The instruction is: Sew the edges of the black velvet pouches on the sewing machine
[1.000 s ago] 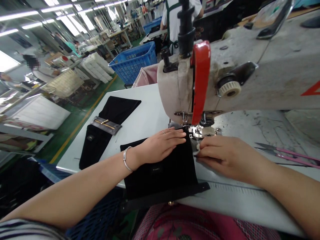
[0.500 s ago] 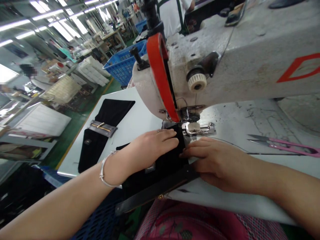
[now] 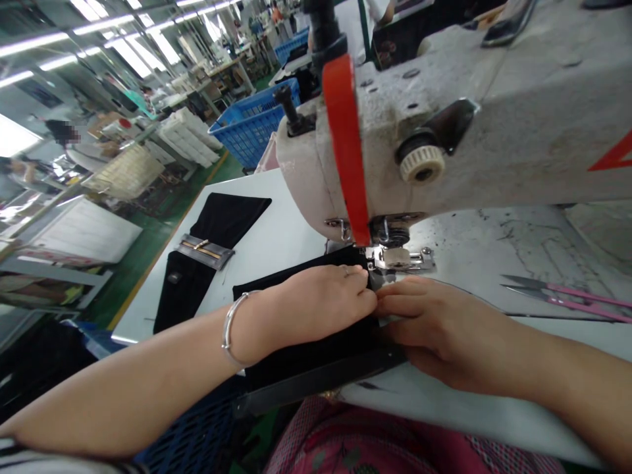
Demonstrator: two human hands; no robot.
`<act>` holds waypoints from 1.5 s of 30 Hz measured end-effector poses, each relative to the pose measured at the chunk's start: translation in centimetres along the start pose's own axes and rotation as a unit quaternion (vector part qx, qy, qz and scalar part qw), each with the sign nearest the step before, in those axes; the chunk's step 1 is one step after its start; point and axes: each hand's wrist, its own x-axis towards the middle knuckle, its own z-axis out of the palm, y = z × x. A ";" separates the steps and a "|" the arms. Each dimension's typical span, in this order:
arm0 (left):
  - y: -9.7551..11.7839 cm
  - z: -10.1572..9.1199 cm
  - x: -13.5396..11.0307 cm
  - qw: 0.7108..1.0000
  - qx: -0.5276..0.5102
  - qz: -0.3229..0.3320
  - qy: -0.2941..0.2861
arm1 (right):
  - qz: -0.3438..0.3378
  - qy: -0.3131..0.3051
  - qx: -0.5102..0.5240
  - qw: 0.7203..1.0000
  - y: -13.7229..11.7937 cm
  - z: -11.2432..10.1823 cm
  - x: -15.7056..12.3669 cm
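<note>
A black fabric piece (image 3: 306, 355) with a dark strip along its near edge lies on the sewing machine bed, its far corner at the presser foot (image 3: 395, 258). My left hand (image 3: 316, 303), a silver bangle at its wrist, rests over the fabric with fingers bent together at the right edge. Close against it, my right hand (image 3: 434, 326) has its fingers closed on the same edge; the thumb is largely hidden. The sewing machine (image 3: 306, 171), with a red lever (image 3: 345, 145), stands just beyond my hands.
Pink-handled thread snips (image 3: 573, 296) lie to the right on the machine table (image 3: 276, 243). Another black fabric piece (image 3: 185, 296) and a grey strip with a zipper (image 3: 205, 251) lie at the left. A blue basket (image 3: 251, 128) stands behind. Other people work farther off.
My left hand has slid right and nearer along the fabric, its fingers curling in beside my right hand. The small label on the fabric is now covered. The view has shifted slightly.
</note>
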 end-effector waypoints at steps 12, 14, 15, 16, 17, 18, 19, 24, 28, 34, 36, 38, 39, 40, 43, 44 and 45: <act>6.5 0.2 -3.1 0.958 -0.224 -0.164 0.074 | 0.058 -0.057 0.053 0.995 0.1 -0.7 -0.4; 7.1 0.5 -3.0 0.953 -0.233 -0.178 0.076 | 0.050 -0.074 0.066 0.994 0.1 -1.1 -0.4; 7.2 0.6 -2.9 0.953 -0.231 -0.182 0.077 | 0.045 -0.080 0.072 0.993 0.2 -1.2 -0.3; 7.4 0.8 -2.7 0.953 -0.226 -0.186 0.079 | 0.041 -0.087 0.078 0.992 0.3 -1.3 -0.3; 7.5 1.0 -2.6 0.953 -0.221 -0.189 0.082 | 0.038 -0.093 0.084 0.991 0.4 -1.4 -0.3; 7.6 1.1 -2.5 0.954 -0.216 -0.191 0.086 | 0.036 -0.096 0.088 0.991 0.5 -1.5 -0.3; 7.7 1.2 -2.4 0.954 -0.209 -0.194 0.090 | 0.034 -0.099 0.091 0.990 0.5 -1.6 -0.3; 8.3 1.6 -2.3 0.966 -0.160 -0.177 0.101 | 0.034 -0.094 0.087 0.991 0.4 -1.8 -0.4; 8.6 2.1 -2.2 0.962 -0.152 -0.178 0.141 | 0.053 -0.053 0.077 0.994 0.3 -2.0 -0.5; 8.3 3.6 -2.0 0.939 -0.175 -0.201 0.218 | 0.039 0.073 -0.037 0.996 1.2 -0.6 -0.8; 7.6 4.1 -2.1 0.940 -0.178 -0.193 0.215 | 0.031 0.067 -0.057 0.996 1.5 -0.1 -0.8; 6.6 4.6 -2.2 0.942 -0.183 -0.182 0.217 | 0.031 0.071 -0.061 0.995 1.6 0.2 -0.7; 6.0 4.9 -2.2 0.942 -0.184 -0.175 0.219 | 0.031 0.073 -0.060 0.995 1.6 0.3 -0.6; 5.4 5.1 -2.2 0.943 -0.185 -0.167 0.223 | 0.031 0.075 -0.059 0.995 1.6 0.3 -0.5; 3.6 5.8 -2.1 0.943 -0.182 -0.144 0.240 | 0.036 0.081 -0.065 0.994 1.6 0.3 -0.2; 3.1 5.9 -2.0 0.942 -0.182 -0.137 0.246 | 0.042 0.080 -0.072 0.993 1.6 0.3 -0.1; 2.5 6.1 -2.0 0.941 -0.182 -0.132 0.252 | 0.053 0.078 -0.081 0.992 1.6 0.4 -0.1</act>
